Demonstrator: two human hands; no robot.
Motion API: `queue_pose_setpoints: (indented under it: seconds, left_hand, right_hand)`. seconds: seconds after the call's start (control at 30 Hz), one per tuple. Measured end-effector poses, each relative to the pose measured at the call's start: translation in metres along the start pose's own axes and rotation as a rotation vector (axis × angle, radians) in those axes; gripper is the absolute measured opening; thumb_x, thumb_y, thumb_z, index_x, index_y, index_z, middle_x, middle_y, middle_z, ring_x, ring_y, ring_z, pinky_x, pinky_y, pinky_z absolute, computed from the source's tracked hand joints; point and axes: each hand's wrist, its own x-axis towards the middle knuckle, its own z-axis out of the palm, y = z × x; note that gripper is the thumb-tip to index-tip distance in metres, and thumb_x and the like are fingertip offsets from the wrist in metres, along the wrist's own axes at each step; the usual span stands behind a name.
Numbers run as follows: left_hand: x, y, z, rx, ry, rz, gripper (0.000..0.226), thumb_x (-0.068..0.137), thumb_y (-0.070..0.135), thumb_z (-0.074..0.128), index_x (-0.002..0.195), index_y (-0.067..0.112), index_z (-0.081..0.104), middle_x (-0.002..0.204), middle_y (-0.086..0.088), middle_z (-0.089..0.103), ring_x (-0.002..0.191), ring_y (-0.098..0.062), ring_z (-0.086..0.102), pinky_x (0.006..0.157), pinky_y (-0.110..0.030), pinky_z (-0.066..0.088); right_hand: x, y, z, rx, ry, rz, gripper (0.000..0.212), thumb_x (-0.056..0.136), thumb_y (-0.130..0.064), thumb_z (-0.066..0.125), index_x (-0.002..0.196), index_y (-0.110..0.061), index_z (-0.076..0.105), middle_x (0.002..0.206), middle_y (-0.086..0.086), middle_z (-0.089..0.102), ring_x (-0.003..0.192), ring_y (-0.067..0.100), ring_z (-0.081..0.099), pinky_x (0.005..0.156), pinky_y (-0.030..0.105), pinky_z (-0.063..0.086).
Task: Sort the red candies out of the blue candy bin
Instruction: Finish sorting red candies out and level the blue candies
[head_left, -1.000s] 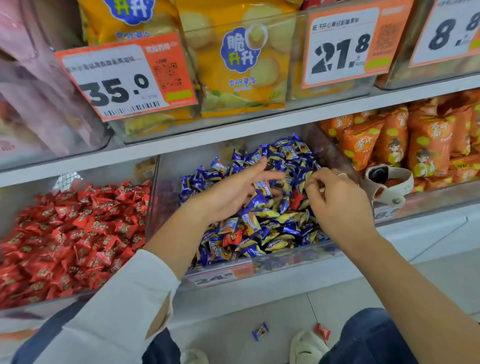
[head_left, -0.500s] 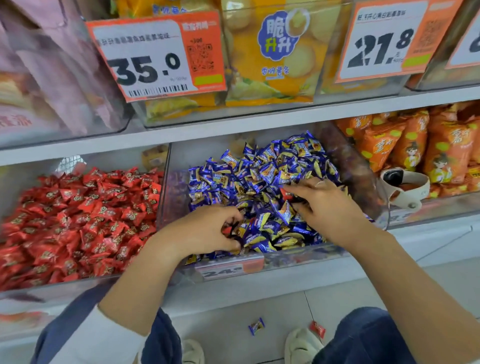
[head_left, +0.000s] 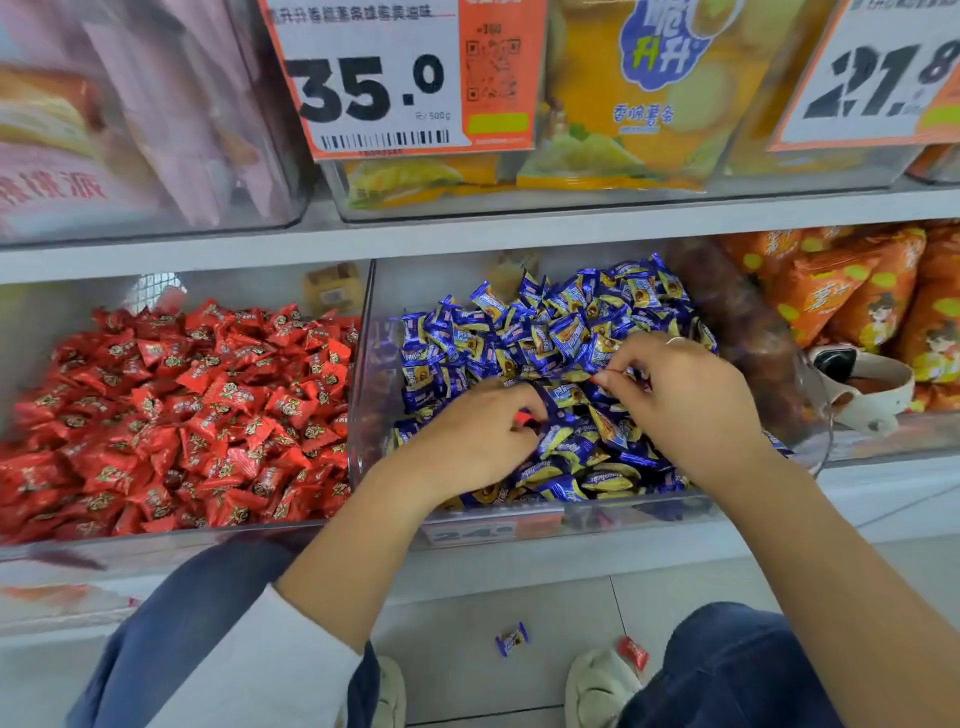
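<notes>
Shelf (head_left: 519, 228): two levels of clear bins, with price cards on the upper level.
Red candy bin (head_left: 62, 551): on the left, lower level, filled with red candies (head_left: 182, 410).
Blue candy bin (head_left: 363, 364): just right of the red one, heaped with blue candies (head_left: 545, 322); both hands are inside it.
Orange snack bags (head_left: 857, 296): far right, lower level.
Left hand (head_left: 472, 436): at the near left of the blue heap, fingers curled around a red candy (head_left: 523, 418), of which only a small part shows.
Right hand (head_left: 680, 400): on the right of the heap, fingertips pinched together on something red; too little shows to name it.
Floor (head_left: 467, 613): one blue candy (head_left: 511, 638) and one loose red candy (head_left: 632, 652) lie between the person's feet.
</notes>
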Motion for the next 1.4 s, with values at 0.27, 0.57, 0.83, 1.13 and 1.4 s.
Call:
queue_pose_setpoints:
  seconds: [0.27,0.57,0.83,1.13,1.4]
  left_hand:
    - [0.003,0.0,0.009,0.072,0.116,0.048,0.003,0.088,0.019,0.062,0.09,0.017,0.064,0.079,0.004,0.051,0.076,-0.019,0.048,0.064,-0.026,0.034]
    - [-0.002,0.0,-0.018,-0.253,0.42,-0.056,0.013,0.1,0.024,0.042,0.101,0.014,0.05,0.088,-0.007,0.06,0.074,-0.023,0.063,0.068,-0.039,0.051]
    - [-0.02,0.015,-0.017,-0.217,0.255,0.167,0.015,0.085,0.038,0.064,0.094,0.027,0.059,0.082,0.007,0.057,0.07,-0.004,0.053,0.064,-0.023,0.042]
    - [-0.064,-0.07,-0.094,-0.042,0.767,-0.096,0.022,0.085,0.038,0.064,0.105,0.028,0.064,0.104,0.002,0.064,0.097,-0.014,0.057,0.081,-0.02,0.036]
    - [-0.053,-0.038,-0.065,-0.184,0.916,0.055,0.02,0.09,0.025,0.053,0.1,0.025,0.07,0.096,0.015,0.066,0.094,-0.003,0.06,0.083,-0.012,0.04]
  right_hand:
    - [-0.005,-0.002,-0.012,0.052,0.03,0.102,0.012,0.084,-0.033,0.067,0.082,-0.021,0.065,0.075,-0.008,0.053,0.07,0.021,0.059,0.056,0.028,0.039]
    - [-0.004,-0.017,-0.023,0.587,-0.053,0.286,0.011,0.082,-0.03,0.07,0.073,-0.025,0.065,0.07,-0.008,0.065,0.068,0.006,0.062,0.068,0.022,0.048]
    - [-0.001,-0.042,-0.018,0.92,-0.305,0.213,0.005,0.084,-0.01,0.067,0.087,-0.014,0.069,0.076,0.004,0.072,0.073,0.015,0.068,0.079,0.036,0.057]
    - [-0.009,-0.008,-0.021,0.378,-0.175,0.144,0.01,0.089,-0.029,0.061,0.093,-0.034,0.068,0.085,-0.015,0.07,0.08,0.005,0.065,0.078,0.03,0.052]
    - [-0.029,0.019,-0.038,0.062,0.119,0.101,0.023,0.086,-0.031,0.051,0.093,-0.022,0.072,0.085,0.001,0.071,0.071,0.024,0.062,0.058,0.027,0.041]
